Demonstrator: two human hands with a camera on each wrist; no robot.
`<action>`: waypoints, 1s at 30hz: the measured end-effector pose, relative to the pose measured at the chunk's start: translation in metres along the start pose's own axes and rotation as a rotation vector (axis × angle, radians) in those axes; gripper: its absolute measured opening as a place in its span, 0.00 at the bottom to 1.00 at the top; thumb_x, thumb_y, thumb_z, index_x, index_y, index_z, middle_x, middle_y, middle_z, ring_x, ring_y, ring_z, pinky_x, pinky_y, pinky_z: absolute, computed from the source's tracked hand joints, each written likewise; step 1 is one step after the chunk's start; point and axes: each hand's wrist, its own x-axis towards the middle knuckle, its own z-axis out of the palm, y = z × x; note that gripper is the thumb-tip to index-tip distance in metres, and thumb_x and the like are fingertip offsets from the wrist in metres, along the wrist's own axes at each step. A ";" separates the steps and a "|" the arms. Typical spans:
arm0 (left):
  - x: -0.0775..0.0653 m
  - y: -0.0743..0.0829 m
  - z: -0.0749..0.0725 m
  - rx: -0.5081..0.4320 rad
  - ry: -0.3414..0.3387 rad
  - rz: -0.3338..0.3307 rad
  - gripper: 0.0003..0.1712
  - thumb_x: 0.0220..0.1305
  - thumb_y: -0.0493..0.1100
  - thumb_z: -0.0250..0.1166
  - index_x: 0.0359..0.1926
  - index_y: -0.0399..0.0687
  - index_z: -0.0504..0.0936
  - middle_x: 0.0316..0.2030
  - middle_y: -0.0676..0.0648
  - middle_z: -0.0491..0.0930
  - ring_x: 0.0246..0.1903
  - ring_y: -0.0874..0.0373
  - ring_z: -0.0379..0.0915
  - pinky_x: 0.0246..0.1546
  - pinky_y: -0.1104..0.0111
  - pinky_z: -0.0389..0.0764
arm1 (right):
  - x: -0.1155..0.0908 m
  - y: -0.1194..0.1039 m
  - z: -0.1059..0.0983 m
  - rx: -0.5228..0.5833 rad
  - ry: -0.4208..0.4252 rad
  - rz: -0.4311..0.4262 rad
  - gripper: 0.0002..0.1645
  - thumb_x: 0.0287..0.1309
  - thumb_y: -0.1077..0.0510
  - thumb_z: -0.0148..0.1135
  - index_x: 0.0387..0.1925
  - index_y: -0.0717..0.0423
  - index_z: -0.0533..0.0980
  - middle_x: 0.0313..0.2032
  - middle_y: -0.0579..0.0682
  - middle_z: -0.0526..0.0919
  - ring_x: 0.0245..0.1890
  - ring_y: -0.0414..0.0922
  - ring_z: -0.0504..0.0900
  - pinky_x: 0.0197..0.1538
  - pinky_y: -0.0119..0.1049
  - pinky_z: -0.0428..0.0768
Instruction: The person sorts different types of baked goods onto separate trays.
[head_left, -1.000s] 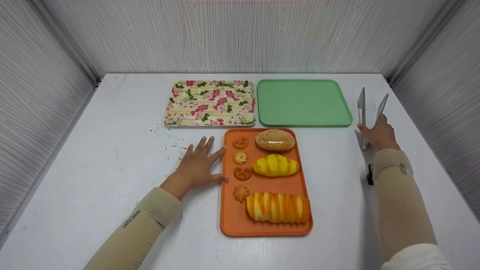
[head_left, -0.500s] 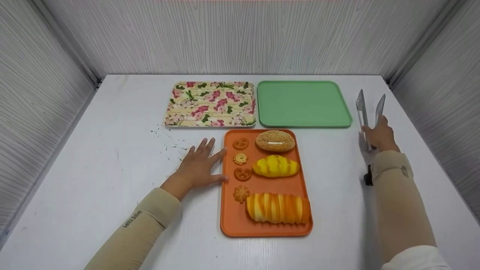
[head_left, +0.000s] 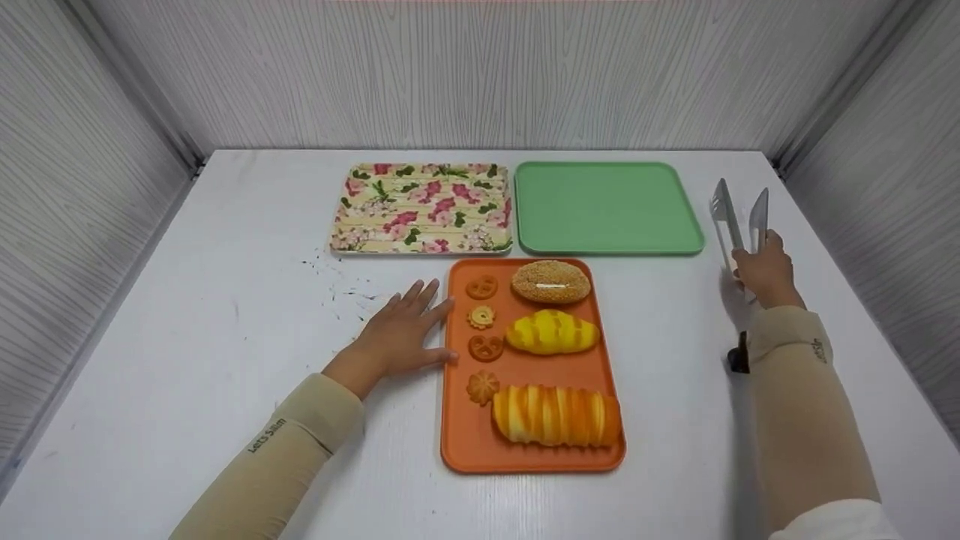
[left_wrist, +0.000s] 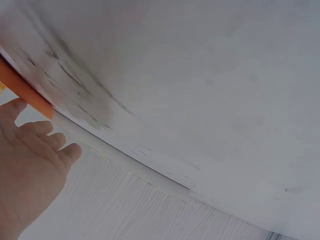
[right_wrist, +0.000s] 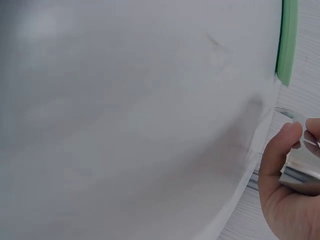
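My right hand (head_left: 768, 271) grips a pair of metal tongs (head_left: 731, 217) at the right of the table, their two arms spread and pointing to the back. In the right wrist view the thumb and fingers wrap the tongs' metal handle (right_wrist: 300, 167). My left hand (head_left: 394, 334) lies with fingers spread at the left edge of an orange tray (head_left: 540, 461), its thumb and index finger touching the rim. On that tray are a sesame bun (head_left: 551, 282), a yellow bread roll (head_left: 553, 332), a ridged loaf (head_left: 556, 416), and several small cookies (head_left: 482, 387) down the left side.
A floral tray (head_left: 420, 206) and a green tray (head_left: 607, 206) lie side by side behind the orange one. Wood-grain panels (head_left: 480, 75) wall in the white table (head_left: 187, 337) at the back and sides. Dark marks dot the tabletop left of the orange tray.
My right hand has shifted slightly to the right with the tongs, whose arms now stand a little closer together. My left hand has barely moved, and the trays and breads stay in place.
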 end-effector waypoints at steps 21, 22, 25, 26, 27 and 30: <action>0.004 -0.001 -0.001 -0.015 -0.041 0.066 0.54 0.60 0.72 0.52 0.75 0.46 0.46 0.74 0.47 0.40 0.72 0.51 0.31 0.69 0.56 0.42 | -0.012 -0.008 -0.009 0.134 0.035 -0.033 0.44 0.67 0.44 0.36 0.75 0.53 0.32 0.46 0.55 0.65 0.31 0.40 0.73 0.32 0.31 0.78; 0.004 -0.001 -0.001 -0.017 -0.042 0.066 0.54 0.60 0.72 0.52 0.75 0.46 0.46 0.74 0.47 0.40 0.72 0.51 0.31 0.69 0.57 0.42 | -0.013 -0.008 -0.008 0.136 0.035 -0.041 0.43 0.67 0.45 0.36 0.75 0.52 0.32 0.46 0.55 0.65 0.31 0.40 0.73 0.32 0.31 0.78; 0.005 -0.001 0.000 -0.020 -0.050 0.064 0.54 0.60 0.72 0.52 0.75 0.46 0.45 0.74 0.48 0.40 0.72 0.52 0.31 0.69 0.58 0.41 | -0.014 -0.009 -0.007 0.143 0.031 -0.071 0.42 0.67 0.45 0.36 0.75 0.51 0.34 0.47 0.55 0.64 0.30 0.40 0.73 0.31 0.31 0.77; 0.005 -0.001 0.000 -0.021 -0.053 0.060 0.54 0.60 0.72 0.52 0.75 0.46 0.45 0.74 0.48 0.40 0.72 0.53 0.31 0.69 0.59 0.41 | -0.014 -0.009 -0.007 0.144 0.027 -0.079 0.42 0.67 0.44 0.36 0.75 0.51 0.35 0.47 0.56 0.65 0.29 0.40 0.73 0.30 0.32 0.78; 0.005 -0.001 0.000 -0.022 -0.054 0.060 0.54 0.60 0.72 0.52 0.75 0.46 0.45 0.74 0.48 0.40 0.72 0.53 0.31 0.69 0.59 0.41 | -0.014 -0.010 -0.006 0.145 0.022 -0.089 0.42 0.67 0.44 0.37 0.75 0.50 0.35 0.46 0.57 0.65 0.28 0.40 0.72 0.29 0.33 0.78; 0.005 -0.001 0.000 -0.039 -0.049 0.066 0.54 0.61 0.71 0.54 0.75 0.44 0.46 0.74 0.47 0.40 0.72 0.52 0.32 0.69 0.58 0.42 | -0.016 -0.012 -0.005 0.136 0.008 -0.119 0.45 0.67 0.38 0.41 0.75 0.50 0.37 0.44 0.58 0.67 0.26 0.39 0.73 0.27 0.35 0.78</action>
